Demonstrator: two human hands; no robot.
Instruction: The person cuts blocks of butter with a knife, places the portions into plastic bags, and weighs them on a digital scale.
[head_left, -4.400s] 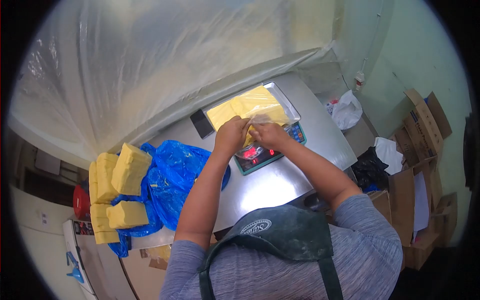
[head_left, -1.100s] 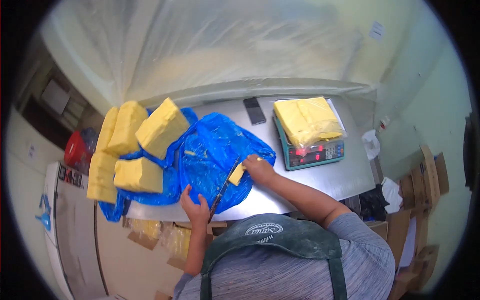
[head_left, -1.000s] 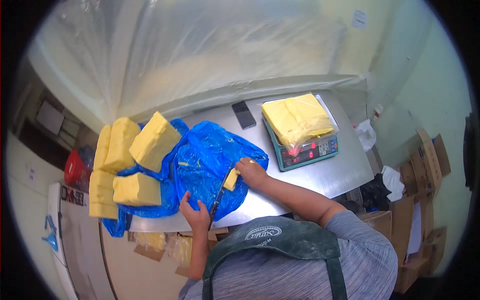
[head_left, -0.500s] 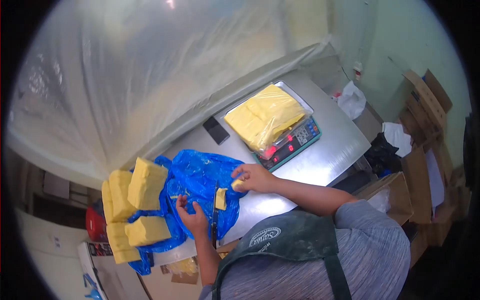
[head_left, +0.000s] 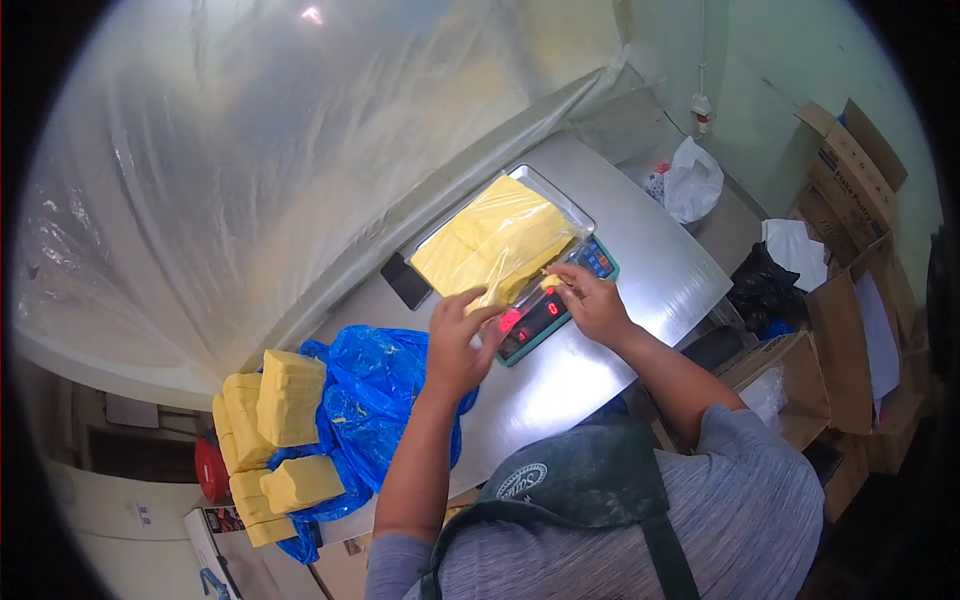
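Observation:
A clear plastic bag [head_left: 535, 262] of yellow butter-like slabs [head_left: 490, 235] lies on the metal pan of a digital scale [head_left: 540, 325] with lit red digits. At the bag's near left edge, my left hand [head_left: 458, 345] grips the plastic with fingers and thumb. My right hand [head_left: 598, 308] is above the scale's display, pinching a small piece of butter [head_left: 551, 281] close to the bag's near right side. A blue plastic sheet [head_left: 375, 385] with yellow smears is left of my left forearm. The knife is hidden from view.
Several big butter blocks [head_left: 290, 398] stand at the table's left end. A dark phone [head_left: 405, 282] lies left of the scale on the metal table [head_left: 660, 270]. Plastic sheeting [head_left: 330, 190] hangs behind it. Cardboard boxes [head_left: 850, 330] and a black bag [head_left: 762, 290] are at the right.
Both hands have moved from the blue sheet to the bag on the scale. The right hand has carried the small piece there; the left has taken hold of the bag's edge.

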